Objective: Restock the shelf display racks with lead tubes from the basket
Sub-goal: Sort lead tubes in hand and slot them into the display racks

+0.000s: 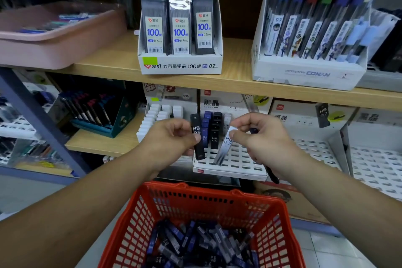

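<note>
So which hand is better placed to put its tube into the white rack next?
Probably the left hand: its black HB 0.5 tube stands upright beside the matching black tubes in the rack. The right hand holds its HB 0.7 tube tilted, plus a second tube.

The bottom edge cuts off the near end of the red basket, blur smears the contents of the pink tray, and the right hand hides most of a dark tube.

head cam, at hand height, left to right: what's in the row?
teal box → left hand → black tube it pinches → clear tube → right hand pinching it → white rack
</note>
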A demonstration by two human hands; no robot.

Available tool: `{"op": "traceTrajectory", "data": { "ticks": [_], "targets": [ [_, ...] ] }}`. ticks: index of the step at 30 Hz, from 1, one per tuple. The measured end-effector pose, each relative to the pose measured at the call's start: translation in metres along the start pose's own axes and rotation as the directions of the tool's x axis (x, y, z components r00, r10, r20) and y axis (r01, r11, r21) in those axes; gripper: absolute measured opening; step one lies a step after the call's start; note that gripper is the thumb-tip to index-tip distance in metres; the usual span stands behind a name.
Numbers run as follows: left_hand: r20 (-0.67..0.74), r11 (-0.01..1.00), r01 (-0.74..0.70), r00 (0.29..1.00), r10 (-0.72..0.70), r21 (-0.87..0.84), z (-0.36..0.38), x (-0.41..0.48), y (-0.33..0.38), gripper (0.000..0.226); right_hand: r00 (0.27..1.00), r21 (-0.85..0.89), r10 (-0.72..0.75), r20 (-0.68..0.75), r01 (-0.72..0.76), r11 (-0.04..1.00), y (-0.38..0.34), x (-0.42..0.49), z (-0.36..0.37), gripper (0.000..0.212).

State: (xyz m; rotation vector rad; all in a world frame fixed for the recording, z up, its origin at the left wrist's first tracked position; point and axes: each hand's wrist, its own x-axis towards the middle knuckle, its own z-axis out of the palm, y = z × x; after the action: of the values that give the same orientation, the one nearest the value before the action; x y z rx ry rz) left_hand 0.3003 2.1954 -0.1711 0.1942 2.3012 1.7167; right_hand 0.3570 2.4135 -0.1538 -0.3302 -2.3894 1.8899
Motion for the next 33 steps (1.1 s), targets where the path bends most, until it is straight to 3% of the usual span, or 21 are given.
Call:
{"op": "traceTrajectory", "data": {
  "ticks": [3,4,10,15,21,26,30,31,33],
  "targets": [
    [-0.049,0.973,-0.173,0.982,0.182,0.151,0.006,0.01,0.003,0.046,1.0,0.003,0.014,-0.004,-0.014,1.0,0.004,0.003,-0.002,0.009],
    [-0.031,0.955,-0.221,0.972,0.232,0.197,0.009,0.012,0.003,0.049,1.0,-0.002,0.02,-0.008,-0.02,1.0,0.005,0.004,-0.003,0.01],
    [0.057,0.873,-0.366,0.928,0.368,0.323,0.033,0.026,-0.003,0.026,0.995,0.018,0.07,-0.073,-0.069,0.997,0.011,0.011,-0.008,0.01],
    [0.082,0.804,-0.372,0.922,0.379,0.463,0.036,0.04,-0.011,0.02,0.978,0.185,0.197,-0.071,-0.181,0.966,0.017,0.012,-0.016,0.014],
    [0.103,0.788,-0.373,0.922,0.373,0.49,0.024,0.041,-0.014,0.027,0.97,0.326,0.227,-0.083,-0.189,0.926,0.017,0.015,-0.028,0.017],
    [0.155,0.753,-0.387,0.919,0.363,0.532,0.032,0.04,-0.021,0.015,0.969,0.516,0.249,0.006,-0.216,0.829,0.011,0.02,-0.031,0.02],
    [0.145,0.599,-0.473,0.846,0.513,0.646,0.036,0.03,-0.019,0.028,0.977,0.609,0.203,0.067,-0.201,0.768,0.007,0.019,-0.032,0.015],
    [0.099,0.612,-0.463,0.841,0.532,0.642,0.038,0.023,-0.015,0.024,0.979,0.62,0.189,0.074,-0.193,0.761,0.006,0.019,-0.032,0.015],
    [0.035,0.798,-0.359,0.919,0.392,0.485,0.047,0.003,-0.003,0.007,0.98,0.644,0.172,0.097,-0.194,0.74,0.004,0.017,-0.03,0.017]
  ]
}}
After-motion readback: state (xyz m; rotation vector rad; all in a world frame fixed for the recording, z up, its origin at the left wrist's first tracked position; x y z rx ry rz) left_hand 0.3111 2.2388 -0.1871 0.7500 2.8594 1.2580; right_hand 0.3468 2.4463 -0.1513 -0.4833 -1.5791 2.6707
